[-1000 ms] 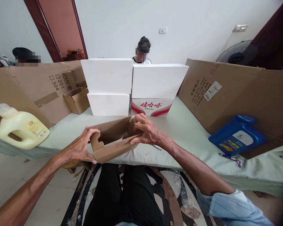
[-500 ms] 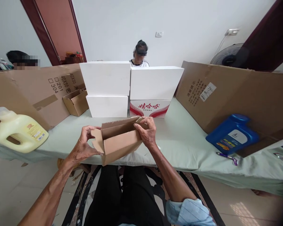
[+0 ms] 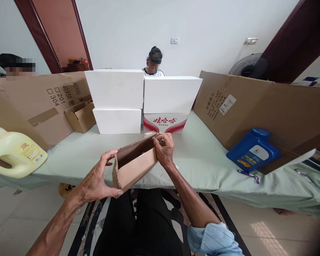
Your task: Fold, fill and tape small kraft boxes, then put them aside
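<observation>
A small open-topped cardboard box (image 3: 137,167) is held tilted over the near edge of the table, its inside in shadow. My left hand (image 3: 98,176) spans the box's left end, thumb at the lower corner and fingers at the upper one. At the opposite end, my right hand (image 3: 164,147) grips the wall near the rim, its thumb over the near upper edge. Behind the box stand stacked white boxes (image 3: 117,89), and a white carton with red lettering (image 3: 165,122) sits at the bottom right of the stack.
Large cardboard sheets or boxes (image 3: 256,103) flank the green-covered table (image 3: 200,160). A yellow jug (image 3: 21,153) stands left, a blue bottle (image 3: 253,151) and purple pen (image 3: 248,175) lie right. Another small cardboard box (image 3: 81,117) is back left. Two people (image 3: 153,65) are beyond.
The end flap at the box's left has folded down out of sight. My left hand has opened wider around that end, and the view has shifted slightly right.
</observation>
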Available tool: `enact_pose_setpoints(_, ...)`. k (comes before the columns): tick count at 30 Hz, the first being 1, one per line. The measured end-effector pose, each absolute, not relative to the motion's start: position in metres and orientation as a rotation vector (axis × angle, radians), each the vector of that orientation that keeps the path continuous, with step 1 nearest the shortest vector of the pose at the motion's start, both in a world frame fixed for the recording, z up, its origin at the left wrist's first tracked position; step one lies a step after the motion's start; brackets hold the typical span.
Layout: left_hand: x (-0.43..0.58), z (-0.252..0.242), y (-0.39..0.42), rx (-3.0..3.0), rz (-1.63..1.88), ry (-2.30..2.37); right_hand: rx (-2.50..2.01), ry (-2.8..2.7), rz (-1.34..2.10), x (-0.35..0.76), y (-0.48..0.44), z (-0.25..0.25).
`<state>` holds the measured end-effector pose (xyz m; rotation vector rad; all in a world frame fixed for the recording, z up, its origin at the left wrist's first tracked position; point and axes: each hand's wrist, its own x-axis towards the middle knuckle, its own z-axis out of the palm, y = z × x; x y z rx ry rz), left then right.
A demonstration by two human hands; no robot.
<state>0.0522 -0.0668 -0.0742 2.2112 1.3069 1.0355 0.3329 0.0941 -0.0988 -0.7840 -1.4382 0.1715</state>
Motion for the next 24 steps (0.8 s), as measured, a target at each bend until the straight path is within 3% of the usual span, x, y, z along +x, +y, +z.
enact_pose_setpoints(14, 0.059, -0.093, -0.084, 2.165, 1.083, 1.456, -0.883, -1.44, 0.247, 0.312, 0.097, -0.091)
enact_pose_setpoints(24, 0.023, -0.101, -0.068, 1.677, 1.252, 1.486, -0.714, -1.682, 1.09, 0.341, 0.087, -0.117)
